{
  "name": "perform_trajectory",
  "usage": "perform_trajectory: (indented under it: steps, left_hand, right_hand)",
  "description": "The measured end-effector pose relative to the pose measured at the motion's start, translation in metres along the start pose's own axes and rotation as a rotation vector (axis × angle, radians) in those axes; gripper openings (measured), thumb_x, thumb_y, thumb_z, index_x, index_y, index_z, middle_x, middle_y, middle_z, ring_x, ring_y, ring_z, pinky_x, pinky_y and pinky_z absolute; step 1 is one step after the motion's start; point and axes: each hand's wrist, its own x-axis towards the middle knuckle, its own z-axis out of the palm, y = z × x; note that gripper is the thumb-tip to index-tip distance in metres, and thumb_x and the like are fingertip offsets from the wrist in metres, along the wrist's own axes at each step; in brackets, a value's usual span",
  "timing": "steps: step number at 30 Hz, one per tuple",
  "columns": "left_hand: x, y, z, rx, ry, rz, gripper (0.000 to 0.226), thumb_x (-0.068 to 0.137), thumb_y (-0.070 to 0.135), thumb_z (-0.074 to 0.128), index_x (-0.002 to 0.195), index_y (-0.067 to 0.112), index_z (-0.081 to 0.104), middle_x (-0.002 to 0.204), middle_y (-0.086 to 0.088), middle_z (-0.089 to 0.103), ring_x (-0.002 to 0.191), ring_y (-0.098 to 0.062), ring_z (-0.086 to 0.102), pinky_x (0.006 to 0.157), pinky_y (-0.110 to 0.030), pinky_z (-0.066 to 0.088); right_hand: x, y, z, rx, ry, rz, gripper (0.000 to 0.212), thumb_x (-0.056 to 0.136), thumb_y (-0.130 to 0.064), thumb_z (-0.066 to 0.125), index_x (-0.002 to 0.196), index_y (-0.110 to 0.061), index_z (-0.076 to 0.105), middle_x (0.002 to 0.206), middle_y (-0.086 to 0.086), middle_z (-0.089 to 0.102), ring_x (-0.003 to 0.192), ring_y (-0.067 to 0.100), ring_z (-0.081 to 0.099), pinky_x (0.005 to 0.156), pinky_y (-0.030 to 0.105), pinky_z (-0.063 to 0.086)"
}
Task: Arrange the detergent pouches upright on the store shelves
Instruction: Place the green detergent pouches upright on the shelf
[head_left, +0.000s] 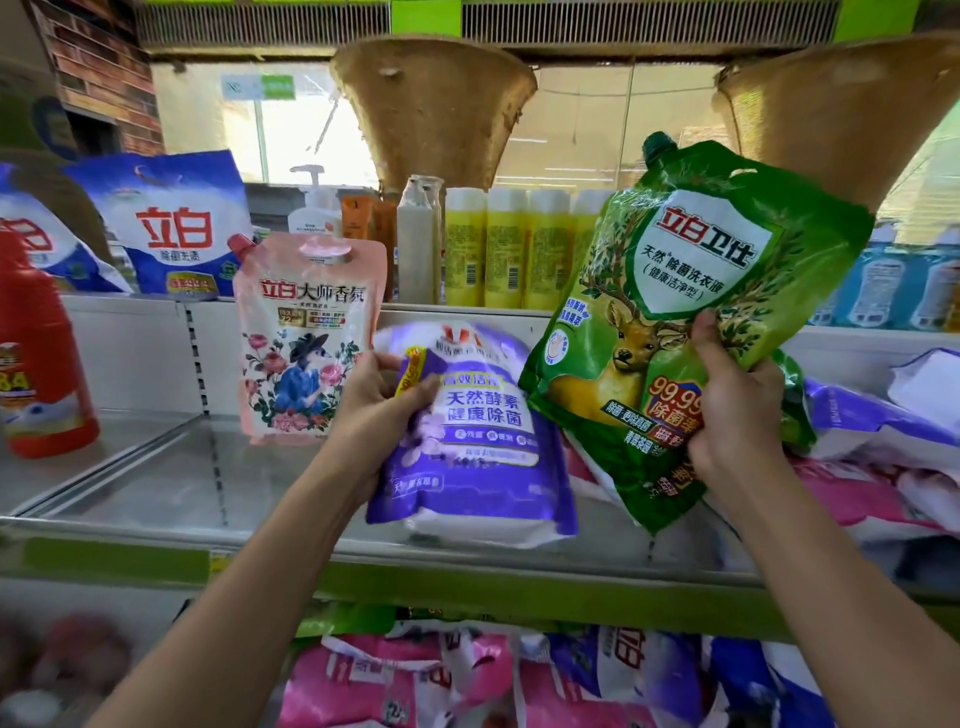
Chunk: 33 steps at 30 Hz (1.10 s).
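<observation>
Lower shelf, nearest: pink and purple detergent pouches (415, 680) lying flat in a jumble. Green-edged shelf lip (467, 582) above, grey metal deck, bare at left. Left hand (382, 410) closed on left edge of purple pouch (478, 431), base resting on deck, leaning back. Right hand (737, 410) clamped on lower right of green deer-print pouch (680, 322), held clear of deck, tilted right. Pink floral pouch (306, 338) upright just left. Red jug (39, 364) far left. Heaped pouches (883, 467) right. Top shelf: blue bags (171, 223), yellow bottles (509, 249). Behind: woven baskets (431, 109), glazed window.
</observation>
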Motion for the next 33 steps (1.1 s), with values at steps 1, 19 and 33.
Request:
perform_trajectory:
  steps: [1, 19, 33]
  left_hand:
    - [0.001, 0.005, -0.003, 0.021, -0.016, 0.073, 0.03, 0.084, 0.003, 0.07, 0.089, 0.016, 0.044, 0.069, -0.003, 0.072, 0.057, -0.015, 0.069, 0.048, -0.027, 0.054]
    - [0.01, 0.01, -0.159, -0.036, 0.029, 0.164, 0.057, 0.084, -0.02, 0.049, 0.135, 0.007, 0.05, 0.104, 0.001, 0.075, 0.09, -0.011, 0.072, 0.078, -0.03, 0.06]
    - [0.017, 0.017, -0.206, 0.052, 0.005, 0.147, 0.063, 0.073, -0.001, 0.065, 0.131, 0.02, 0.055, 0.112, -0.006, 0.073, 0.095, -0.019, 0.072, 0.075, -0.037, 0.061]
  right_hand:
    - [0.001, -0.002, -0.002, 0.006, 0.007, 0.008, 0.02, 0.086, -0.029, 0.075, 0.095, -0.026, 0.058, 0.074, -0.015, 0.076, 0.07, 0.011, 0.075, 0.054, 0.029, 0.06]
    - [-0.01, 0.053, 0.056, -0.138, -0.376, 0.133, 0.007, 0.087, -0.023, 0.073, 0.081, -0.023, 0.077, 0.085, -0.002, 0.079, 0.078, 0.017, 0.076, 0.06, 0.027, 0.06]
    - [0.013, 0.134, 0.078, -0.327, -0.491, 0.261, 0.009, 0.084, -0.023, 0.073, 0.09, -0.017, 0.071, 0.083, -0.002, 0.079, 0.075, 0.015, 0.076, 0.062, 0.026, 0.058]
